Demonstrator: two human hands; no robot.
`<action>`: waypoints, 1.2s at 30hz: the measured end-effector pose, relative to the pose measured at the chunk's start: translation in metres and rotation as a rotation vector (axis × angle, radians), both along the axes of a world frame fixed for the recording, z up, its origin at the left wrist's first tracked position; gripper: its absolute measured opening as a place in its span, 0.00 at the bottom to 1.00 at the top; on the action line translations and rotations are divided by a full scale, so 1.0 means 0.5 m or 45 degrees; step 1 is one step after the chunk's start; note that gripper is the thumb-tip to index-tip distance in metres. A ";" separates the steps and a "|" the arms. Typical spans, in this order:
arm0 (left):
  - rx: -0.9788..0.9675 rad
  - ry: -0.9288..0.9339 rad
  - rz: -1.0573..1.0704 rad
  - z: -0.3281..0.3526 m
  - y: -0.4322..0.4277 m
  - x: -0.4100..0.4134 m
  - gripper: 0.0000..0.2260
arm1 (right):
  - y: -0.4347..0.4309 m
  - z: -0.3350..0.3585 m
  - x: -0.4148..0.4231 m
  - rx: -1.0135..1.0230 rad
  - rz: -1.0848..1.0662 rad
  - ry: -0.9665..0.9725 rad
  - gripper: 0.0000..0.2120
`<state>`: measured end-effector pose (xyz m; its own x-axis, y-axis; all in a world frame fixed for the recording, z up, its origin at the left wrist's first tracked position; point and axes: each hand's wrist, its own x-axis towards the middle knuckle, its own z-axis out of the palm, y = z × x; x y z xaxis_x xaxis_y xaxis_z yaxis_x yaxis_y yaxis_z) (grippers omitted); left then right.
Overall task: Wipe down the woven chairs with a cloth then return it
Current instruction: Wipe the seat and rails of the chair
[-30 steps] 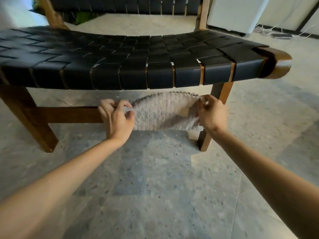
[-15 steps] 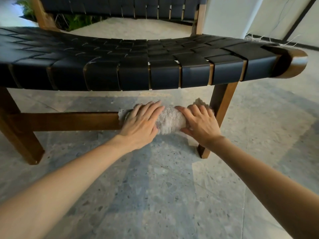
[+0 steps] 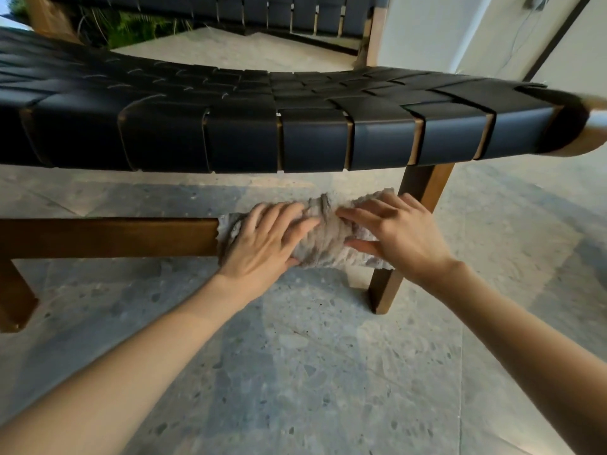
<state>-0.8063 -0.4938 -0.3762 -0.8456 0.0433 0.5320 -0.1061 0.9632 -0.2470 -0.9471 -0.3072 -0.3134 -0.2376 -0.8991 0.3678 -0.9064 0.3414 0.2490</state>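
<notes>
In the head view, the cloth is draped over the right end of the wooden rail. It sits below the woven seat and just beside the right front leg. It is pressed against the rail by the left hand and the right hand, both laid flat with fingers stretched out. No grip is closed on the fabric, so it is pinned by pressure alone and not clutched.

The likeliest failure is judged to be a slip. The fabric is bunched into a ridge between the two hands. How much of it hangs behind the rail cannot be told. If the far side is short, the cloth may be pulled off by its own weight once the pressure is eased, and dropped onto the speckled floor, where grit could be picked up.

A second risk lies at the right edge, which is crowded against the leg. A loop of the coarse weave may be caught on the leg's corner if the cloth is dragged sideways.

The seat front hangs close above, so knuckles may be knocked against it if the hands are lifted sharply.
</notes>
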 end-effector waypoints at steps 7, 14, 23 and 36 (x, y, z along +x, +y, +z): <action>-0.161 -0.071 0.174 0.013 0.000 -0.013 0.40 | -0.056 -0.095 0.000 0.062 -0.007 -0.006 0.48; -0.291 -0.030 0.231 0.002 0.033 -0.053 0.41 | -0.012 -0.132 -0.041 -0.096 -0.125 0.323 0.38; -0.332 -0.034 0.230 -0.001 0.027 -0.067 0.42 | -0.025 -0.121 -0.031 -0.093 -0.217 0.341 0.30; -0.344 -0.061 0.362 -0.013 -0.136 0.092 0.43 | -0.203 -0.107 0.098 0.062 -0.112 0.210 0.40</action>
<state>-0.7604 -0.5620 -0.3827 -0.8678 -0.0631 0.4929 -0.3413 0.7966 -0.4989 -0.8981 -0.4086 -0.3667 -0.2559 -0.8952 0.3650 -0.8191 0.4012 0.4099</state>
